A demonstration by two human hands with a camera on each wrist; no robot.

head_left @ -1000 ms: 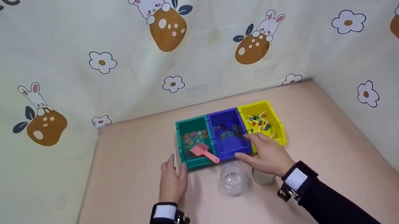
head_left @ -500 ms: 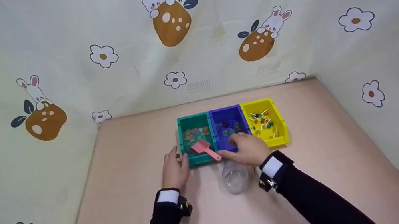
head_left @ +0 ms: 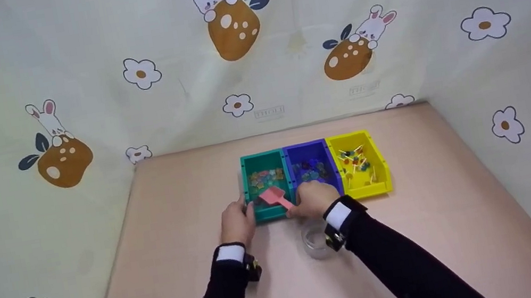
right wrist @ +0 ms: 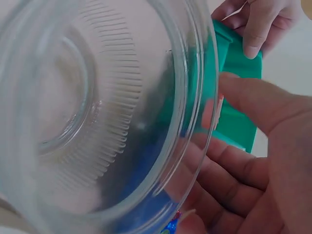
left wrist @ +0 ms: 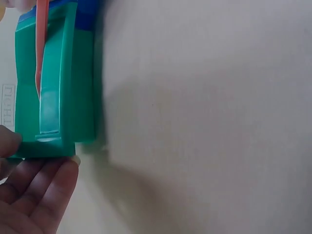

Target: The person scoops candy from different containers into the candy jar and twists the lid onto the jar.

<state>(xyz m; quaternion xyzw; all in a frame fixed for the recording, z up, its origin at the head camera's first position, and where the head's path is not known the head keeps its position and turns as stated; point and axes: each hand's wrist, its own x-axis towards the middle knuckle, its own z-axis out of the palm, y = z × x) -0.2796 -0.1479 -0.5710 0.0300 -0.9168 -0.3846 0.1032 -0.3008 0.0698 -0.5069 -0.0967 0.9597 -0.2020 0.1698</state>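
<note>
In the head view my right hand (head_left: pixel 318 198) pinches the handle of a small pink scoop (head_left: pixel 272 196). The scoop's blade lies in the green bin (head_left: pixel 262 162), over small pale coloured pieces. On that bin's left side my left hand (head_left: pixel 237 224) grips the wall; the left wrist view has the thumb (left wrist: pixel 7 141) inside the rim and the fingers (left wrist: pixel 46 190) outside. Just below the right hand stands a clear jar (head_left: pixel 316 249), partly covered by the right wrist. Through its glass, the right wrist view has the scoop's handle (right wrist: pixel 209 113) by the thumb and fingers.
A blue bin (head_left: pixel 306 150) with small dark and clear pieces adjoins the green one. Beside it, a yellow bin (head_left: pixel 380 165) holds several sticks with coloured heads. A printed cloth (head_left: pixel 173 110) hangs behind the beige table (head_left: pixel 171 229).
My right hand has moved left from the blue and yellow bins and taken hold of the scoop's handle. My left hand has closed onto the green bin's side.
</note>
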